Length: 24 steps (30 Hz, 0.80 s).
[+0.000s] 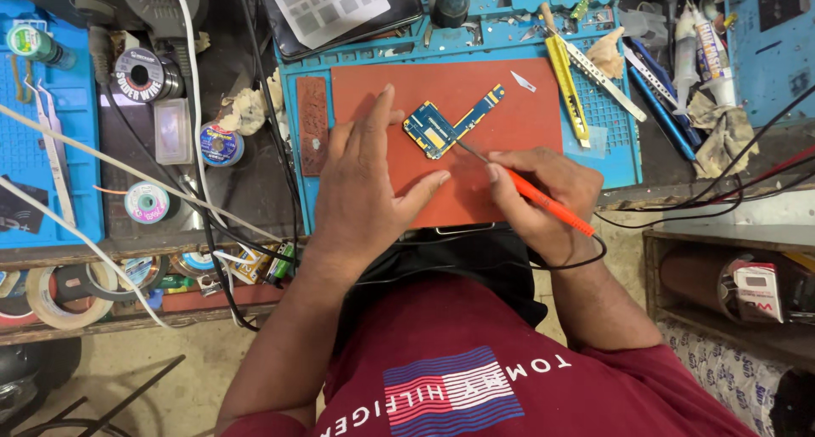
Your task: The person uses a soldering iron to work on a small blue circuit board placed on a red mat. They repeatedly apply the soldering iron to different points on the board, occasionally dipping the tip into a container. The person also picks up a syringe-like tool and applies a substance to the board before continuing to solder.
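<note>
A small blue circuit board [446, 121] lies on a red mat [526, 119] in the middle of the bench. My left hand [369, 182] rests flat on the mat with its fingers spread, the fingertips touching the board's left edge. My right hand [539, 195] grips an orange-handled soldering iron [543, 201] like a pen. Its thin metal tip reaches the board's lower right corner. A black cable runs from the handle's end back under my wrist.
A blue work mat [611, 123] surrounds the red one, with a yellow utility knife [567, 85], a metal ruler [607, 76] and tubes [705, 42] to the right. Solder spools [146, 74], tweezers [55, 144] and tape rolls [51, 297] sit left. White and black cables [195, 106] cross there.
</note>
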Tool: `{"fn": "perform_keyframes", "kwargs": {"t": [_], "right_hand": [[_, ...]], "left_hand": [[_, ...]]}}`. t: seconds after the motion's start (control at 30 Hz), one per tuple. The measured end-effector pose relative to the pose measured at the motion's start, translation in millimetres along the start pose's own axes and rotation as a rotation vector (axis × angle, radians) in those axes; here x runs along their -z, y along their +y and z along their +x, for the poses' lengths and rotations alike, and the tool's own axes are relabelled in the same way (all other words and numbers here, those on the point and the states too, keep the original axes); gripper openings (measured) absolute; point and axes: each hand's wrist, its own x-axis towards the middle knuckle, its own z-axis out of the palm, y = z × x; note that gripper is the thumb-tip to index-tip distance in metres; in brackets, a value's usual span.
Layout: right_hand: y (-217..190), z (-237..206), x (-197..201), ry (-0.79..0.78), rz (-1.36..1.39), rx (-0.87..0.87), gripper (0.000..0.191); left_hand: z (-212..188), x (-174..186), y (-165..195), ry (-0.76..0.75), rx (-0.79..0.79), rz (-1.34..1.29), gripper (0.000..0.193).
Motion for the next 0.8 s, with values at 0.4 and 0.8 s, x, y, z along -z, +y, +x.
{"fn": "perform_keyframes", "kwargs": {"t": [0.4, 0.8], "right_hand": [[-9.8, 3.6, -3.9, 0.000, -0.050, 0.030, 0.011], [-7.3, 4.2, -3.7, -0.020, -0.025, -0.019, 0.012]], "left_hand": [[6.2, -2.9, 0.2, -0.042, -0.001, 0.076, 0.095], [4.4, -3.7, 0.0, 0.001, -0.008, 0.087, 0.093]]}}
